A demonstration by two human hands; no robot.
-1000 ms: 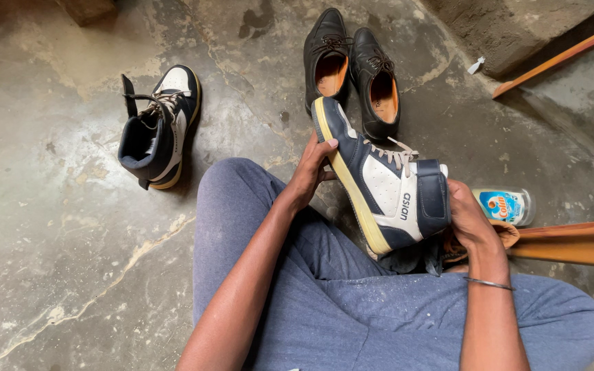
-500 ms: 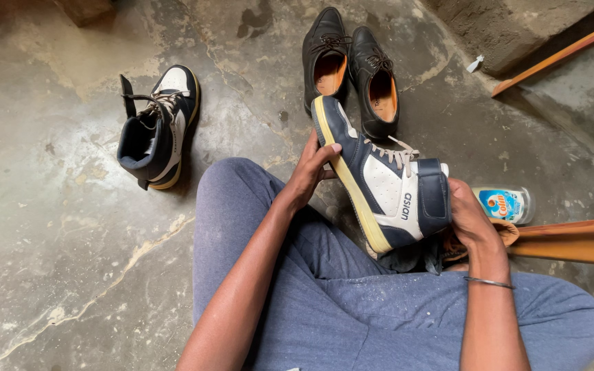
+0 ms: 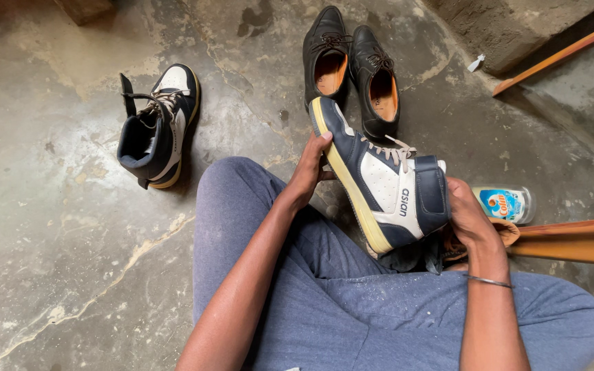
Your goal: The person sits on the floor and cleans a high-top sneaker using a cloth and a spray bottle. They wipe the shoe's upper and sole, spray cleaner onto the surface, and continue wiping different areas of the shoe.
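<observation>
**High-top sneaker held at both ends over the lap**

The person is holding a navy-and-white high-top sneaker (image 3: 379, 182) above the lap, clear of the concrete floor (image 3: 56, 227). The left hand (image 3: 309, 172) is gripping the toe end, with fingers curled against the yellowed sole edge and a fingertip lying on the toe cap. The right hand (image 3: 467, 218) is closing around the heel and ankle collar, with fingers wrapped behind the strap; the palm side is hidden.

The sneaker's long axis is running diagonally, from the toe at upper left, away from the body, to the heel at lower right, near the right knee. The toe is pointing toward the pair of black leather dress shoes (image 3: 352, 72) standing on the floor just beyond it. The sneaker is lying tilted, with the sole facing the left hand and the laced upper facing right. Each hand is sitting on its own end, so neither is nearer.

The matching sneaker (image 3: 156, 130) is standing well apart to the left. A small plastic bottle (image 3: 507, 205) is lying near the right hand.
</observation>
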